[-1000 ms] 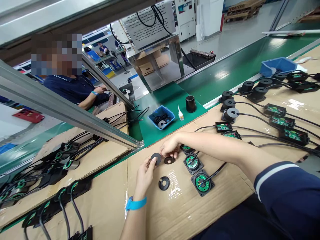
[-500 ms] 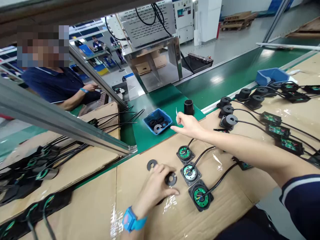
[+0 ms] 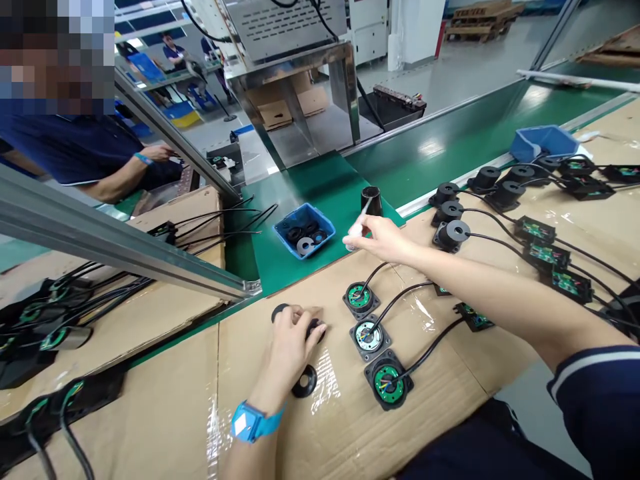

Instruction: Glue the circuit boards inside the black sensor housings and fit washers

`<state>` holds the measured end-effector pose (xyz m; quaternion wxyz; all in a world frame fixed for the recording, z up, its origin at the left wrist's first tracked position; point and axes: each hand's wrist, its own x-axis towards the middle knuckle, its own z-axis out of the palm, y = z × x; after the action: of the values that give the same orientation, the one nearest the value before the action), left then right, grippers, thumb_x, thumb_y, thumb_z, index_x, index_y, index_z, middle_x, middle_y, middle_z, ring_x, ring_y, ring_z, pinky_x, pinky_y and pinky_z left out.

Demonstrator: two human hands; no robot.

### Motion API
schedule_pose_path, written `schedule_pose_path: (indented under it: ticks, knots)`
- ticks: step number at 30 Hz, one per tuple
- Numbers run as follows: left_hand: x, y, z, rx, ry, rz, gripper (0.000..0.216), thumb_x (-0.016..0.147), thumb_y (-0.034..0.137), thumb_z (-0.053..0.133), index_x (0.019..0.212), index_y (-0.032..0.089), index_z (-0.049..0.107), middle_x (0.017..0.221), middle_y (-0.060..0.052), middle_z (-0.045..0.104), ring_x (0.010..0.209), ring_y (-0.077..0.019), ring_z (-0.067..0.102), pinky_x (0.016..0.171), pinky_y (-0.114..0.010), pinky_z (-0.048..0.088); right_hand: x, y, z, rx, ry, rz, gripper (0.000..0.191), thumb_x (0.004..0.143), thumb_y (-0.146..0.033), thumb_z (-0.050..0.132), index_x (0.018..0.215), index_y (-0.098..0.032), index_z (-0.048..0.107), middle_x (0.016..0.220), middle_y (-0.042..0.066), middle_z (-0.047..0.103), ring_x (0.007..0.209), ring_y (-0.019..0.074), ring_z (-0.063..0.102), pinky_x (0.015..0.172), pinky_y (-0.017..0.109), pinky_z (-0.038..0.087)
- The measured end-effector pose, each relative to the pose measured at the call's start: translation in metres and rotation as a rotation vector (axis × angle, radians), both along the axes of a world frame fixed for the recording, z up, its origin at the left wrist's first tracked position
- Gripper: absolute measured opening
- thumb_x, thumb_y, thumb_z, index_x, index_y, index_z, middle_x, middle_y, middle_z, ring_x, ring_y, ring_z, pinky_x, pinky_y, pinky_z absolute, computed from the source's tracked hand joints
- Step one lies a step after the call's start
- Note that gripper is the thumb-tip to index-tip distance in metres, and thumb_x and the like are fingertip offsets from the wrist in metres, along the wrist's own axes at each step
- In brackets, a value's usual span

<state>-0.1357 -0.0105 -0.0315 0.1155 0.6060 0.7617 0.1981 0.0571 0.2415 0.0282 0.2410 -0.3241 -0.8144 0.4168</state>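
One black ring [image 3: 312, 381] is seen at 5 o'clock from the left hand [image 3: 288, 341], curled narrowly over a second dark ring [image 3: 314, 326] (grip cannot be told), while farther off, at 1 o'clock, a white bottle [image 3: 355, 232] is held tilted by the right hand [image 3: 381, 237].

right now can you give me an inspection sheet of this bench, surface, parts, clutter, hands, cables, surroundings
surface: cardboard with glossy patches
parts: three square black units in a row; black ring lying by the left wrist
clutter: blue bin and black cup on the green mat
left hand: over dark round parts, grip unclear
right hand: holding a small white bottle
cables: black cables leading rightward from the units
surroundings: silver beam at left, co-worker's hand beyond
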Motion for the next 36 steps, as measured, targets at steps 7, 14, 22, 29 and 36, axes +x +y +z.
schedule_pose_path:
  ticks: [7,14,22,29,36]
  knots:
    - [0.018,-0.052,0.027,-0.155,-0.059,0.143,0.052,0.062,0.062,0.084,0.085,0.025,0.056,0.083,-0.001,0.064,0.071,-0.0246,0.066,0.063,-0.036,0.052,0.081,-0.071,-0.002,-0.189,0.256,0.055,0.041,0.094,-0.059,0.065,0.095,-0.018,0.062,0.093,0.005,0.068,0.085,0.0173,0.065,0.078,0.031,0.051]
    - [0.054,-0.060,0.011,-0.095,-0.158,0.194,0.035,0.093,0.044,0.047,0.111,0.024,0.068,0.112,-0.010,0.075,0.103,-0.0274,0.072,0.092,-0.042,0.057,0.093,-0.080,-0.019,-0.406,0.495,-0.016,0.053,0.094,-0.074,0.053,0.098,-0.022,0.055,0.069,-0.005,0.045,0.054,0.0095,0.041,0.049,0.022,0.038]
    - [0.070,-0.050,0.000,-0.021,-0.180,0.254,0.048,0.084,0.069,0.061,0.100,0.023,0.067,0.104,-0.009,0.069,0.096,-0.0278,0.070,0.088,-0.044,0.059,0.102,-0.075,-0.012,-0.613,0.694,-0.072,0.043,0.086,-0.060,0.064,0.095,-0.027,0.038,0.061,-0.010,0.046,0.046,0.0075,0.026,0.044,0.018,0.025]
    - [0.022,-0.027,-0.004,0.075,-0.098,0.360,0.089,0.093,0.075,0.036,0.161,0.018,0.027,0.171,-0.020,0.014,0.161,-0.0386,0.003,0.127,-0.067,0.007,0.099,-0.075,-0.008,-0.689,0.744,-0.118,0.043,0.083,-0.056,0.067,0.090,-0.026,0.037,0.058,-0.011,0.046,0.045,0.0066,0.025,0.044,0.018,0.024]
    - [0.046,-0.006,-0.033,0.051,-0.204,0.183,0.083,0.097,0.072,0.031,0.162,0.022,0.027,0.172,-0.014,0.022,0.162,-0.0322,0.009,0.130,-0.060,0.012,0.098,-0.074,-0.007,-0.707,0.786,-0.150,0.045,0.080,-0.056,0.073,0.088,-0.025,0.041,0.056,-0.011,0.046,0.045,0.0061,0.025,0.043,0.018,0.024]
